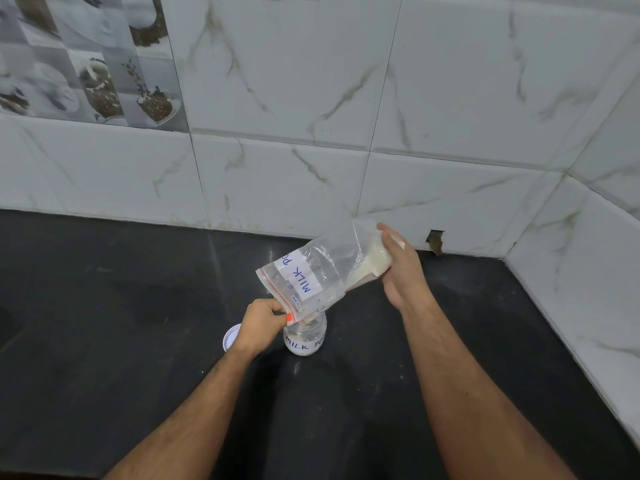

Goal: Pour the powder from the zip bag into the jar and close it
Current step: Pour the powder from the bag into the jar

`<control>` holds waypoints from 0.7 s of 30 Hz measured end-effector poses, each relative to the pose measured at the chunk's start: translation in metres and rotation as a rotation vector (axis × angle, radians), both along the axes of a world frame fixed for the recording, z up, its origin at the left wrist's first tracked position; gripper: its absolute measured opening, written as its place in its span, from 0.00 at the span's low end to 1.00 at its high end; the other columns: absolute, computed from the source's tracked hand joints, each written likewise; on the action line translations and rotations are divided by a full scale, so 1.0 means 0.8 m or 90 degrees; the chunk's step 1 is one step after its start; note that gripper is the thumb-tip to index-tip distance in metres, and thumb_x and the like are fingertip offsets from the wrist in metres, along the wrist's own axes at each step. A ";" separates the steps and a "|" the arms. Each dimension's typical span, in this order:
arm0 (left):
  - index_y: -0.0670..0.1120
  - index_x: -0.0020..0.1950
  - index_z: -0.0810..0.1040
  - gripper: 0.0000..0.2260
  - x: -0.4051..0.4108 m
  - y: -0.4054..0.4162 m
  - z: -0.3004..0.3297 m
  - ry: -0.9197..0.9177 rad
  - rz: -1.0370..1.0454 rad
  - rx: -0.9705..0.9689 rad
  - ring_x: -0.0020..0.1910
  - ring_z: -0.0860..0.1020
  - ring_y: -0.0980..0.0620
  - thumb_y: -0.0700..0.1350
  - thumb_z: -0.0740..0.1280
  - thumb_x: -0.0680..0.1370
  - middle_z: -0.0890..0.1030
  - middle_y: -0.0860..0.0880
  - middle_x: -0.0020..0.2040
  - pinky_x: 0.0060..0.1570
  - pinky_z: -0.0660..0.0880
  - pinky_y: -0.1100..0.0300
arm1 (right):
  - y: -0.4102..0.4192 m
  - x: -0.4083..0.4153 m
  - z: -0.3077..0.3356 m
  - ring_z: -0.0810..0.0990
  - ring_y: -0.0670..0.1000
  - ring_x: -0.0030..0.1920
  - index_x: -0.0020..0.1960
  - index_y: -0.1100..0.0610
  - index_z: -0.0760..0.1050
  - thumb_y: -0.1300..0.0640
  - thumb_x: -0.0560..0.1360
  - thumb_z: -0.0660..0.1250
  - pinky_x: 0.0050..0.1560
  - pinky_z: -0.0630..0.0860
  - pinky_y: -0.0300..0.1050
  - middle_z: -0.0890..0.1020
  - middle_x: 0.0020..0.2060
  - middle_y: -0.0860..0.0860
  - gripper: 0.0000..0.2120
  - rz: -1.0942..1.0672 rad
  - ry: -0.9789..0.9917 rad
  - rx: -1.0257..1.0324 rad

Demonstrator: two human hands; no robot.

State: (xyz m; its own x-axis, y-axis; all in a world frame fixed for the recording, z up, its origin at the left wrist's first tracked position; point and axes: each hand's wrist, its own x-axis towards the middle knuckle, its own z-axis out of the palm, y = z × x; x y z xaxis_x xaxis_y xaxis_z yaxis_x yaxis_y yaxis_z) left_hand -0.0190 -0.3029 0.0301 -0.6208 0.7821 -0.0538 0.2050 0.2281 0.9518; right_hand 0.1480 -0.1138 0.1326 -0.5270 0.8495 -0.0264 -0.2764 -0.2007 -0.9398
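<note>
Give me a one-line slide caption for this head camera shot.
Both hands tilt the zip bag of milk powder over the open jar, lid set aside on the counter.

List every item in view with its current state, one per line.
zip bag: open, tilted mouth-down over the jar, powder still bunched at its raised end.
jar: upright, uncapped, a little powder at the bottom.
lid: off, lying on the counter left of the jar.
left hand: pinching the bag's zip edge at the jar mouth.
right hand: holding up the bag's bottom end.
counter: dark, faintly smudged.
</note>
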 end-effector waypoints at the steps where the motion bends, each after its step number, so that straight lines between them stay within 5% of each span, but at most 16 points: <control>1: 0.43 0.42 0.88 0.03 0.000 0.000 0.000 0.008 0.005 -0.001 0.45 0.83 0.47 0.42 0.78 0.71 0.87 0.42 0.43 0.56 0.79 0.41 | 0.000 -0.001 0.002 0.82 0.53 0.62 0.62 0.51 0.78 0.54 0.81 0.66 0.63 0.78 0.50 0.84 0.60 0.52 0.11 -0.004 -0.018 0.027; 6: 0.42 0.43 0.88 0.03 0.005 -0.002 0.003 0.068 0.024 -0.001 0.48 0.85 0.46 0.40 0.77 0.71 0.88 0.47 0.42 0.52 0.81 0.48 | -0.002 -0.001 0.008 0.84 0.52 0.53 0.53 0.54 0.83 0.43 0.74 0.71 0.57 0.80 0.51 0.87 0.49 0.51 0.16 -0.020 -0.001 0.013; 11: 0.47 0.43 0.88 0.03 0.009 -0.004 0.006 0.080 0.026 0.010 0.45 0.85 0.56 0.40 0.77 0.71 0.88 0.54 0.41 0.47 0.80 0.61 | -0.001 0.007 0.003 0.83 0.58 0.59 0.59 0.58 0.80 0.37 0.74 0.66 0.63 0.77 0.58 0.85 0.55 0.55 0.27 -0.058 0.004 -0.041; 15: 0.46 0.43 0.88 0.03 0.008 -0.004 0.004 0.076 0.024 -0.001 0.46 0.85 0.53 0.39 0.77 0.72 0.88 0.52 0.42 0.47 0.81 0.60 | 0.003 0.005 0.001 0.84 0.53 0.55 0.61 0.58 0.81 0.59 0.82 0.63 0.59 0.79 0.52 0.86 0.53 0.52 0.11 -0.077 -0.016 0.007; 18: 0.41 0.45 0.87 0.03 0.006 -0.004 0.003 0.067 0.016 -0.011 0.50 0.84 0.44 0.39 0.76 0.72 0.88 0.44 0.45 0.54 0.81 0.48 | 0.004 0.004 0.008 0.86 0.50 0.48 0.57 0.56 0.81 0.66 0.81 0.62 0.51 0.82 0.45 0.88 0.47 0.48 0.12 -0.074 -0.049 0.024; 21: 0.42 0.44 0.87 0.04 0.002 -0.005 0.002 0.070 0.009 -0.013 0.49 0.85 0.47 0.41 0.77 0.72 0.88 0.47 0.45 0.55 0.81 0.49 | 0.010 0.003 0.019 0.84 0.55 0.55 0.61 0.60 0.80 0.68 0.79 0.60 0.55 0.81 0.46 0.85 0.56 0.56 0.15 -0.076 -0.087 0.020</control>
